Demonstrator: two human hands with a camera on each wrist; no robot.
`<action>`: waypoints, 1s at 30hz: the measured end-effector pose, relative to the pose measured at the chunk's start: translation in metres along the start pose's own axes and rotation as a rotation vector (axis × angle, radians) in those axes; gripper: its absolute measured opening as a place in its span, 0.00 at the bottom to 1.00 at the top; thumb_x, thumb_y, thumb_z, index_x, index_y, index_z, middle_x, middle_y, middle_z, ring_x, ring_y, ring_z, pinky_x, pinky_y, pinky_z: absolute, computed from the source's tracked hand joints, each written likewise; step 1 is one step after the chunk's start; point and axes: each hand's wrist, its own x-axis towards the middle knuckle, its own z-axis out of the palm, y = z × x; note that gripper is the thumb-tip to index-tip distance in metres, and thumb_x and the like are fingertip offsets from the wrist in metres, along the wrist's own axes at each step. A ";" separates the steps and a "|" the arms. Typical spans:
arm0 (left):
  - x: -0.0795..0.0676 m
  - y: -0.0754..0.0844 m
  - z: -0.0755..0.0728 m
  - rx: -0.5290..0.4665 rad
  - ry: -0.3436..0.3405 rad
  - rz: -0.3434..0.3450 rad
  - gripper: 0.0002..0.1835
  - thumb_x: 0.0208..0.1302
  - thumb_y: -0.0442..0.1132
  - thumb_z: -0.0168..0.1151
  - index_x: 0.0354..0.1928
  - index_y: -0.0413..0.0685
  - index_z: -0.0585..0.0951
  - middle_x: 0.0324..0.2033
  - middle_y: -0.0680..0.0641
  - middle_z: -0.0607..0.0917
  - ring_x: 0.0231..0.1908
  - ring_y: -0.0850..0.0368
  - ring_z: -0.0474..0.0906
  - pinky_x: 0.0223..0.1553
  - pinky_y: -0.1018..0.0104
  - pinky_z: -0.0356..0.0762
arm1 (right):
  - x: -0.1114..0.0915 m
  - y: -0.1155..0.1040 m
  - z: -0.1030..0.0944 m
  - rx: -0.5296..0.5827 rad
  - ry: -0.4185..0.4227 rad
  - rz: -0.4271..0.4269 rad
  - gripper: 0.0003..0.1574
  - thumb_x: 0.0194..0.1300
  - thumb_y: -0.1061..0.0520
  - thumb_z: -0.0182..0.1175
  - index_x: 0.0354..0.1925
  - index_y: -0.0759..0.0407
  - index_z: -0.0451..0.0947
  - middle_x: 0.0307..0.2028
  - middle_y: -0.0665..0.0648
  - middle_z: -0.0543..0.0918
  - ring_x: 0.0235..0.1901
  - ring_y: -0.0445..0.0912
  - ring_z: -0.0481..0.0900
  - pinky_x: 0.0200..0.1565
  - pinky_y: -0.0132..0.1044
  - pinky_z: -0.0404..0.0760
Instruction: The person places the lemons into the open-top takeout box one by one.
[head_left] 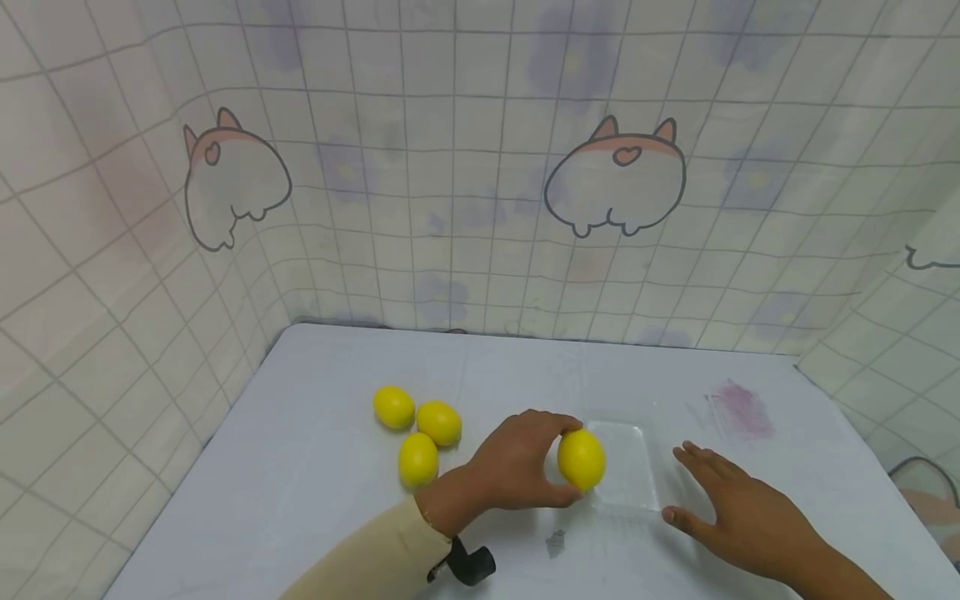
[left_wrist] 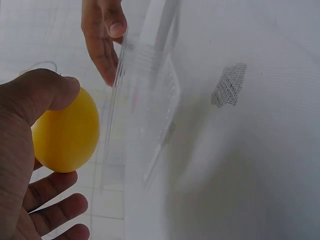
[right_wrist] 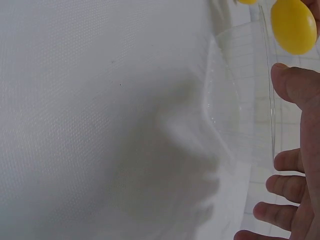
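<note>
On the white tabletop, three yellow oval lemons are lying in the left half, one nearer the near edge than the others. To their right, a clear rectangular plastic container is resting; the left hand is holding a fourth yellow oval lemon over its left side. The right hand is hovering between the container and the right edge.
</note>
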 end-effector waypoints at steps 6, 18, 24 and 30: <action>0.004 0.004 0.004 0.015 -0.009 0.010 0.42 0.56 0.61 0.75 0.71 0.58 0.72 0.62 0.61 0.78 0.59 0.62 0.73 0.65 0.61 0.70 | 0.000 -0.001 -0.001 0.001 -0.004 -0.003 0.59 0.62 0.18 0.56 0.73 0.58 0.69 0.70 0.64 0.71 0.65 0.64 0.72 0.50 0.65 0.81; 0.016 0.012 0.012 0.050 0.001 0.029 0.42 0.56 0.63 0.74 0.70 0.59 0.72 0.61 0.62 0.78 0.59 0.63 0.73 0.64 0.63 0.71 | 0.000 -0.002 -0.003 0.010 0.000 -0.012 0.59 0.62 0.19 0.56 0.72 0.58 0.69 0.70 0.65 0.71 0.65 0.64 0.73 0.49 0.64 0.82; 0.023 0.017 0.018 0.077 -0.012 0.025 0.43 0.55 0.65 0.73 0.71 0.60 0.72 0.60 0.63 0.78 0.60 0.64 0.72 0.65 0.64 0.70 | 0.001 -0.003 -0.003 0.011 0.007 -0.017 0.59 0.61 0.19 0.58 0.72 0.59 0.70 0.70 0.65 0.71 0.64 0.64 0.73 0.49 0.64 0.82; 0.030 0.021 0.024 0.080 -0.024 0.026 0.42 0.56 0.66 0.73 0.70 0.61 0.72 0.61 0.64 0.78 0.60 0.65 0.71 0.65 0.67 0.68 | 0.001 -0.003 -0.004 0.008 0.003 -0.016 0.59 0.61 0.19 0.57 0.72 0.59 0.70 0.70 0.65 0.72 0.64 0.64 0.74 0.48 0.64 0.82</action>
